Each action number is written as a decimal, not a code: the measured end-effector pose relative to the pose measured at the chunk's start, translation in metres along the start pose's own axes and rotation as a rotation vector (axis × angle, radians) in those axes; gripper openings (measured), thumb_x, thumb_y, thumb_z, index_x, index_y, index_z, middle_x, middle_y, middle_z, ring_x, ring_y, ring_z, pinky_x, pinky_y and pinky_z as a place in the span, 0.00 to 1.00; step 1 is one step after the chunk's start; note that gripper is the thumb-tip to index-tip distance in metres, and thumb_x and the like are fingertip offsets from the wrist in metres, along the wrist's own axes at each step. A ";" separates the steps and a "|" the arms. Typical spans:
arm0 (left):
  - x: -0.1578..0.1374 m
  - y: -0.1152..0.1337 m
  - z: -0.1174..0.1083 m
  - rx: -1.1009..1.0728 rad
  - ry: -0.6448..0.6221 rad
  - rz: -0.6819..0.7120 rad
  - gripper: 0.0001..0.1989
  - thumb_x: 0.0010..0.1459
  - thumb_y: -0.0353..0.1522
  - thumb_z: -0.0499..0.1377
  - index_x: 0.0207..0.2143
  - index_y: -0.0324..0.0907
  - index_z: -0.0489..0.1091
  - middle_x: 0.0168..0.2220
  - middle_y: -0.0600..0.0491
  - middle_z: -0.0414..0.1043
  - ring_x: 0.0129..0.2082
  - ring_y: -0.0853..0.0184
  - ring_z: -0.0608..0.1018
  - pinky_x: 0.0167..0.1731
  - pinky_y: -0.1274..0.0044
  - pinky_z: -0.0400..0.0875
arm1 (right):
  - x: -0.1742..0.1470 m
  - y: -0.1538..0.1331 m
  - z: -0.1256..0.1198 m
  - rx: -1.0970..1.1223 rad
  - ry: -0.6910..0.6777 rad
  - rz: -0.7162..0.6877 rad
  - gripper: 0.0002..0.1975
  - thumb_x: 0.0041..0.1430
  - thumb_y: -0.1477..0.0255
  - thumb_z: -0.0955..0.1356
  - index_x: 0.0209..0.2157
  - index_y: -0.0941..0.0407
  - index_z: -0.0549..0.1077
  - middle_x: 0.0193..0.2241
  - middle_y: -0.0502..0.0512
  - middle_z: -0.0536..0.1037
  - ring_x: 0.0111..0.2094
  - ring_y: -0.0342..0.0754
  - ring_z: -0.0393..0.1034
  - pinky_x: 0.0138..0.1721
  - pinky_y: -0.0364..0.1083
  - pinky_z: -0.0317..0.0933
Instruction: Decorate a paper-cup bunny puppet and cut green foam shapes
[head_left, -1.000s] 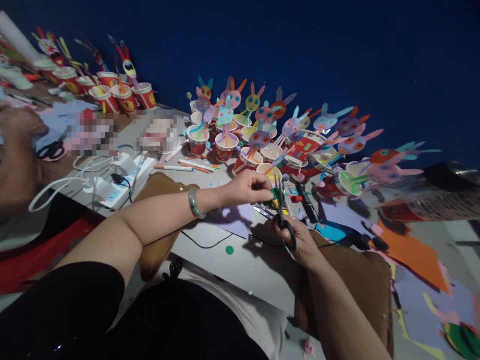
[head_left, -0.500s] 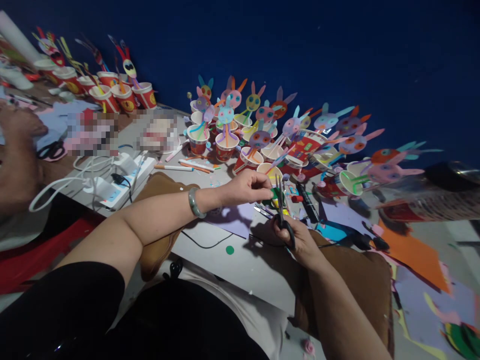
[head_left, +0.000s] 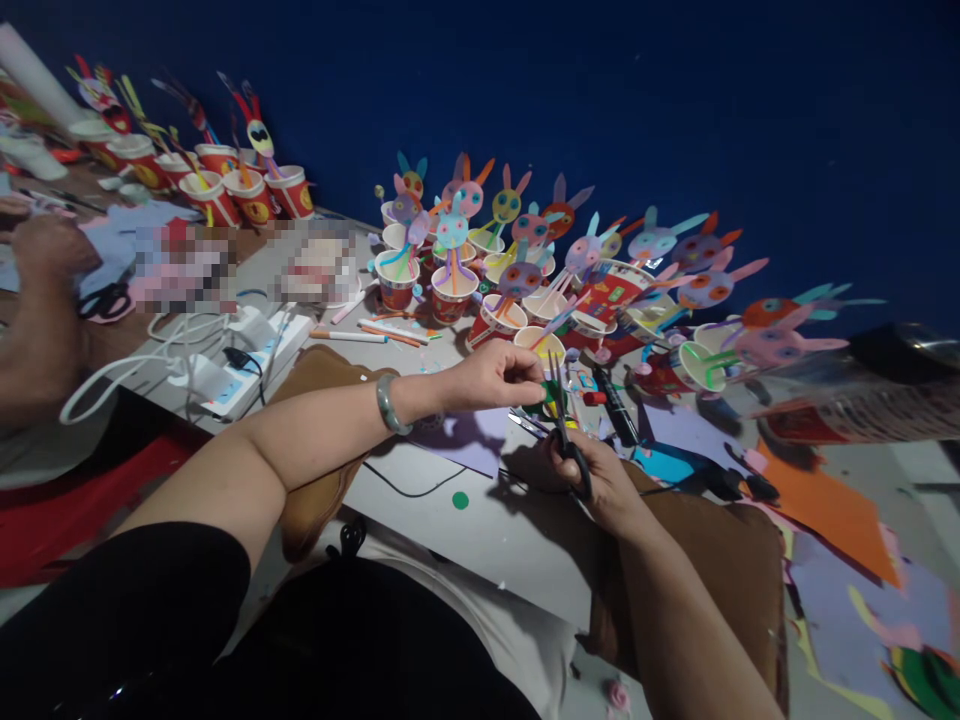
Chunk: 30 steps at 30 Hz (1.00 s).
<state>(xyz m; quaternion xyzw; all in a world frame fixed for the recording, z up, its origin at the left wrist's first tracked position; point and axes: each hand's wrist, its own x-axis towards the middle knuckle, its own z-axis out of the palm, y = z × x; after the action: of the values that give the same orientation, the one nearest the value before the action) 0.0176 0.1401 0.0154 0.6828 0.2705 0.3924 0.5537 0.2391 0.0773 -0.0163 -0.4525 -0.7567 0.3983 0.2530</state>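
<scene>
My left hand [head_left: 504,382], with a bangle at the wrist, pinches a small piece of green paper [head_left: 537,408] over the table's middle. In my right hand [head_left: 600,482] is a pair of black-handled scissors [head_left: 561,436], blades pointing up and slightly parted beside the green paper. My fingers partly hide the paper, so I cannot tell whether the blades touch it. A green paper circle [head_left: 460,500] lies on the white table below my hands. Lavender paper [head_left: 474,446] rests under my left wrist, and another metal blade-like tool [head_left: 526,425] lies between the hands.
Paper cups with rabbit-faced figures [head_left: 453,290] crowd the back. Left are markers [head_left: 349,336], a power strip [head_left: 259,365] with cables, and a co-worker's hand [head_left: 56,250]. Orange paper [head_left: 829,510], a black marker [head_left: 616,405] and a large bottle [head_left: 862,400] stand or lie rightward.
The scissor blades are slightly farther apart at their tips. My hands stay almost in place. On the left, the co-worker's hand has shifted a little.
</scene>
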 end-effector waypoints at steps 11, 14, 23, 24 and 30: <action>0.000 0.002 -0.001 -0.015 0.020 0.021 0.09 0.46 0.33 0.59 0.19 0.38 0.64 0.19 0.60 0.58 0.22 0.77 0.61 0.24 0.81 0.56 | -0.001 0.003 0.000 -0.022 0.014 -0.008 0.32 0.54 0.38 0.61 0.23 0.55 0.64 0.23 0.51 0.65 0.28 0.47 0.59 0.29 0.46 0.53; 0.000 0.001 -0.002 -0.029 0.028 0.001 0.08 0.45 0.33 0.60 0.20 0.38 0.65 0.19 0.60 0.59 0.22 0.77 0.61 0.24 0.81 0.56 | -0.001 0.002 0.000 -0.025 0.013 -0.014 0.32 0.54 0.38 0.61 0.22 0.55 0.63 0.22 0.50 0.65 0.27 0.47 0.59 0.29 0.46 0.53; 0.001 0.004 -0.002 -0.078 0.048 -0.016 0.07 0.44 0.31 0.60 0.19 0.38 0.65 0.18 0.60 0.61 0.21 0.78 0.61 0.24 0.81 0.58 | -0.001 0.003 0.001 -0.021 0.012 -0.024 0.33 0.54 0.36 0.60 0.23 0.55 0.64 0.22 0.50 0.65 0.27 0.46 0.58 0.29 0.46 0.53; 0.001 0.005 -0.003 -0.080 0.047 -0.014 0.06 0.44 0.31 0.60 0.19 0.38 0.65 0.18 0.60 0.61 0.21 0.78 0.61 0.24 0.81 0.58 | -0.001 0.002 0.001 -0.019 0.012 -0.026 0.33 0.54 0.36 0.60 0.23 0.55 0.64 0.22 0.50 0.65 0.27 0.46 0.58 0.29 0.46 0.53; 0.001 0.004 -0.003 -0.072 0.050 0.003 0.07 0.45 0.31 0.60 0.20 0.38 0.66 0.19 0.59 0.63 0.20 0.78 0.63 0.23 0.81 0.58 | -0.001 0.000 0.003 -0.002 0.011 -0.025 0.33 0.54 0.37 0.60 0.23 0.55 0.64 0.23 0.50 0.65 0.27 0.46 0.58 0.29 0.46 0.53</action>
<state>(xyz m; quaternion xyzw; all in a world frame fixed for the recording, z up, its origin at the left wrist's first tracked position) 0.0157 0.1413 0.0195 0.6528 0.2690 0.4195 0.5705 0.2377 0.0752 -0.0180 -0.4453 -0.7613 0.3920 0.2617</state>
